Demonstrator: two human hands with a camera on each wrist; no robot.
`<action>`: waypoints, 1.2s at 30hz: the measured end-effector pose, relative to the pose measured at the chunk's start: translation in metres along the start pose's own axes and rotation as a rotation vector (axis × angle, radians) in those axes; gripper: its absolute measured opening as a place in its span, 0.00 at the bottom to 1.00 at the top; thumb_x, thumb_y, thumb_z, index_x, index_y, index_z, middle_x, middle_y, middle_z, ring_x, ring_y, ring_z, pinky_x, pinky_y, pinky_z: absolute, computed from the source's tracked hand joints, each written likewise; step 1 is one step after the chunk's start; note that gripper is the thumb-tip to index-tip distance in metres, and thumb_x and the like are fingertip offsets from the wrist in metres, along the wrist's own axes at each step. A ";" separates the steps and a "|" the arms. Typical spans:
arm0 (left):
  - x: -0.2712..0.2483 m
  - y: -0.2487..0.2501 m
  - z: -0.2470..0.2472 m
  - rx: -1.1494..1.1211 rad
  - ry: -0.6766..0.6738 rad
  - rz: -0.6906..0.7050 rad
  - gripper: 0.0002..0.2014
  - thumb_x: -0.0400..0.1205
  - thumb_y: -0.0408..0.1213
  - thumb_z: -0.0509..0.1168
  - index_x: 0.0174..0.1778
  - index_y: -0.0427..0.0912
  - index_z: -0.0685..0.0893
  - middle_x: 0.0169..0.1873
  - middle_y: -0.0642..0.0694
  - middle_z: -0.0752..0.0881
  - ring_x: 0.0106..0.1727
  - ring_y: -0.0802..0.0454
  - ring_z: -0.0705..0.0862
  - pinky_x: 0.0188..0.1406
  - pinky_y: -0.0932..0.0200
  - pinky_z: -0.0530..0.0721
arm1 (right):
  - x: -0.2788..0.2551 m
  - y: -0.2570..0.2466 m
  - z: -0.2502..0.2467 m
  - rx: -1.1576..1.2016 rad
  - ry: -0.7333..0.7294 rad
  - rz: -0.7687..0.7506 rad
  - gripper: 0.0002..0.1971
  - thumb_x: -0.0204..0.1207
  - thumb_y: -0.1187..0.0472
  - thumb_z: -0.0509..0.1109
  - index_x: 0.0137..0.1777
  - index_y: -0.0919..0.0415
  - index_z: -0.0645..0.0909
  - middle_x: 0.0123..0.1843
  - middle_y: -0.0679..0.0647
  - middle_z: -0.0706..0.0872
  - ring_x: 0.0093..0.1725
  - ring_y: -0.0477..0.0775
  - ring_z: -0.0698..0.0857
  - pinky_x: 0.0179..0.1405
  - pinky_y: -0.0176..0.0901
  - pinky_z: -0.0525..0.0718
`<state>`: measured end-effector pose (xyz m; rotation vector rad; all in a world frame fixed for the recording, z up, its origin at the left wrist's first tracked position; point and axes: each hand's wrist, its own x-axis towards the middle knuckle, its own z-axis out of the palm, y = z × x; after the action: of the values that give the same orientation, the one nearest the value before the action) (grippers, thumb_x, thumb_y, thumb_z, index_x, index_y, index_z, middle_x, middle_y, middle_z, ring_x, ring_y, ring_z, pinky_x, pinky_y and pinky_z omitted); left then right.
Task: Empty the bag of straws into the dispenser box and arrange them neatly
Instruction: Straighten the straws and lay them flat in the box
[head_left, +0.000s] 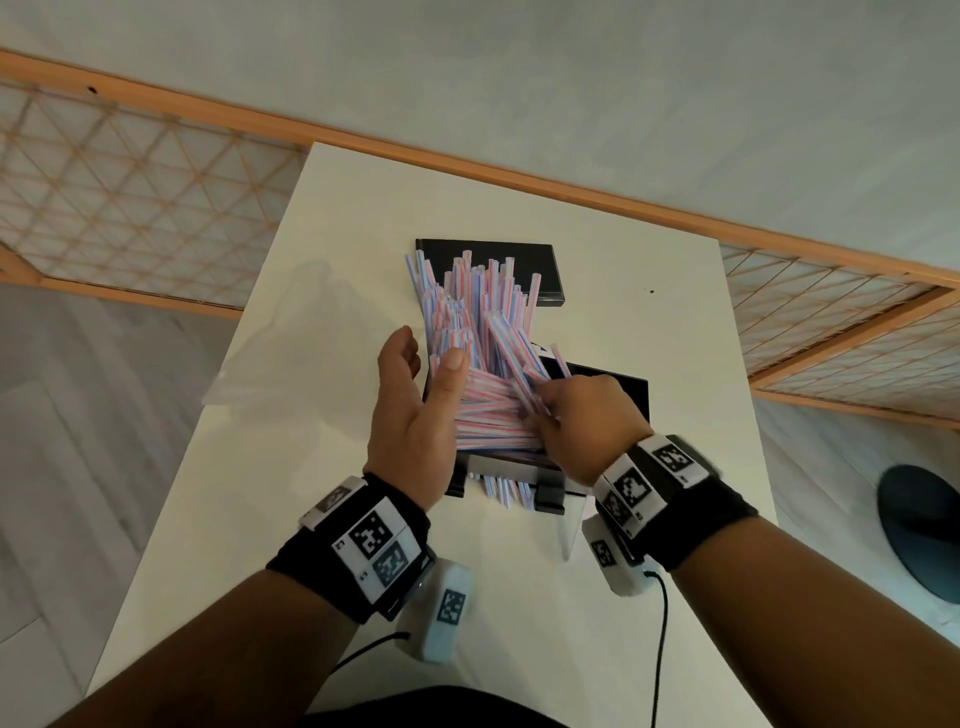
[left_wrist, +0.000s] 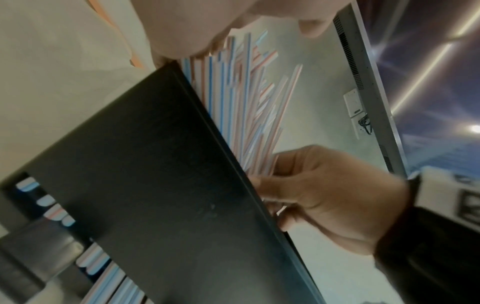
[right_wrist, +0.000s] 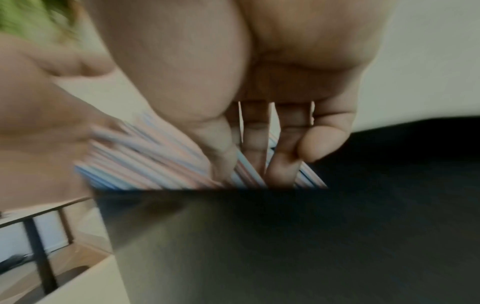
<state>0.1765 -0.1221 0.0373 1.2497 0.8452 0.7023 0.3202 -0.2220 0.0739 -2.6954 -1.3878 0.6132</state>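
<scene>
A black dispenser box (head_left: 626, 397) stands mid-table with a heap of pink, blue and white striped straws (head_left: 467, 312) in it. Some straws lie across the box; many lean upright out of its far side. My left hand (head_left: 415, 405) cups the left ends of the lying straws, thumb on top of the pile. My right hand (head_left: 587, 415) digs its fingers into the right side of the pile and grips several straws. The left wrist view shows the box wall (left_wrist: 155, 185) and the right hand (left_wrist: 324, 195). In the right wrist view, fingers (right_wrist: 253, 148) reach between straws (right_wrist: 161, 164).
The black lid (head_left: 545, 265) lies flat behind the box. A crumpled clear plastic bag (head_left: 280, 353) lies left of it on the white table (head_left: 649, 597). A few straw ends (head_left: 504, 491) show in the box's front slot. A dark round object (head_left: 924, 530) sits on the floor, right.
</scene>
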 end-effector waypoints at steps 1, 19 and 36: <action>0.000 0.001 0.000 -0.018 0.007 0.003 0.55 0.71 0.80 0.61 0.80 0.38 0.66 0.73 0.28 0.74 0.77 0.29 0.73 0.76 0.26 0.72 | -0.005 -0.004 -0.004 -0.004 0.066 -0.059 0.08 0.80 0.52 0.66 0.49 0.54 0.84 0.45 0.55 0.86 0.48 0.63 0.84 0.42 0.50 0.82; 0.015 -0.005 0.001 0.423 -0.031 0.184 0.37 0.85 0.54 0.61 0.86 0.39 0.61 0.81 0.41 0.73 0.79 0.40 0.75 0.76 0.33 0.76 | -0.015 -0.004 -0.008 0.193 0.004 -0.084 0.12 0.72 0.50 0.76 0.53 0.54 0.87 0.47 0.49 0.89 0.44 0.51 0.87 0.51 0.43 0.83; 0.007 -0.008 -0.001 0.435 -0.198 -0.062 0.58 0.64 0.55 0.80 0.85 0.51 0.52 0.75 0.50 0.79 0.73 0.50 0.82 0.74 0.49 0.81 | 0.035 0.033 -0.021 -0.900 -0.453 -0.109 0.06 0.77 0.56 0.65 0.45 0.53 0.83 0.41 0.49 0.87 0.39 0.59 0.84 0.46 0.52 0.89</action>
<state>0.1791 -0.1175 0.0281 1.6429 0.8944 0.3436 0.3712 -0.2112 0.0750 -3.1895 -2.3882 0.7580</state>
